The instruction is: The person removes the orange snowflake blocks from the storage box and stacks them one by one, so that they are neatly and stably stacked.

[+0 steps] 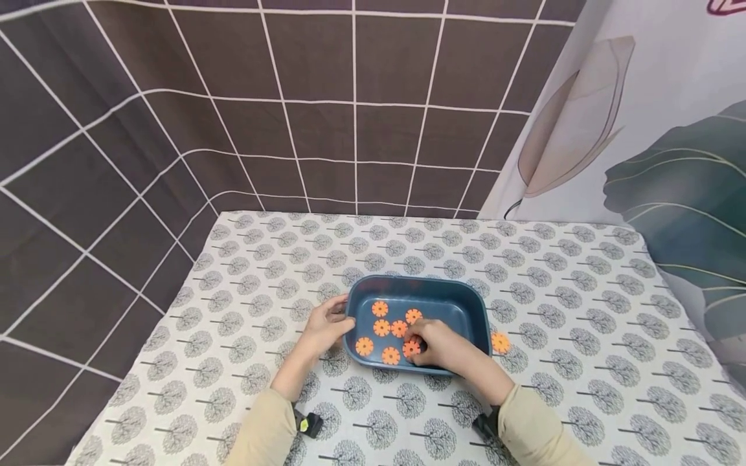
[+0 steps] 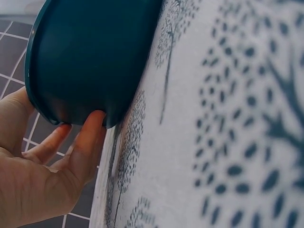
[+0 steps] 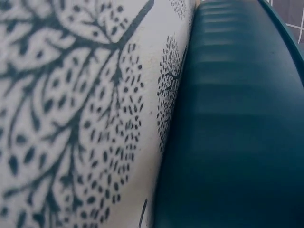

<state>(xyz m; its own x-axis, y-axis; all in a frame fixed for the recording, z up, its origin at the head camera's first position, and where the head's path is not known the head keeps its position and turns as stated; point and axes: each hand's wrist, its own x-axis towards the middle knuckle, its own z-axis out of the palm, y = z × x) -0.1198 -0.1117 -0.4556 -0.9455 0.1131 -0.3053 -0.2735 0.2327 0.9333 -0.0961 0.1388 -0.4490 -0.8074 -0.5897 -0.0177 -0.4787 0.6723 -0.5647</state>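
A dark blue plastic tub (image 1: 474, 304) stands on the tablecloth. Several orange notched discs, like snowflake building pieces, lie on its floor, one of them an orange disc (image 1: 380, 309) near the back. My left hand (image 1: 326, 327) grips the tub's left end, thumb on the rim and fingers against the outer wall; the left wrist view shows this hand (image 2: 57, 161) under the tub's end. Reaching over the front rim, my right hand (image 1: 437, 346) pinches an orange disc (image 1: 411, 348) inside the tub. In the right wrist view only the outer wall (image 3: 232, 133) shows; the hand is hidden.
Another orange disc (image 1: 500, 343) lies on the cloth just right of the tub. The table wears a white cloth (image 1: 280, 259) printed with grey trees. Behind and to the left hangs a dark checked curtain (image 1: 320, 129), with a leaf-patterned curtain (image 1: 658, 129) on the right.
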